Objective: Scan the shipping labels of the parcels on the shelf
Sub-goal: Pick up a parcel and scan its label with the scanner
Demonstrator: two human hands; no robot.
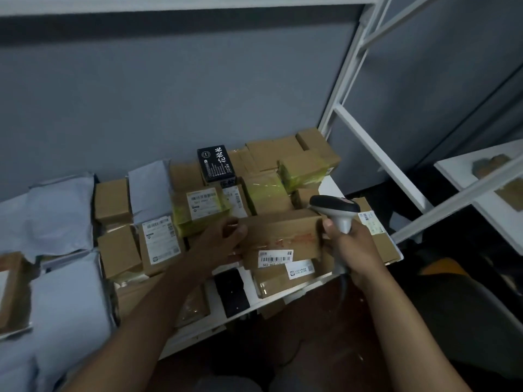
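A long brown cardboard parcel (283, 236) is held above the shelf's front, its white barcode label (275, 258) facing me. My left hand (220, 239) grips the parcel's left end. My right hand (353, 244) holds the handle of a grey barcode scanner (335, 209), whose dark head sits just right of the parcel's top corner. Other labelled parcels lie behind, such as a yellow-taped box (202, 207) and a brown box (161, 241).
The white shelf (223, 304) is packed with brown boxes, a black box (216, 162) and grey mailer bags (59, 216) at the left. A white shelf frame (376, 154) rises at the right. A second shelf (481, 176) stands beyond it.
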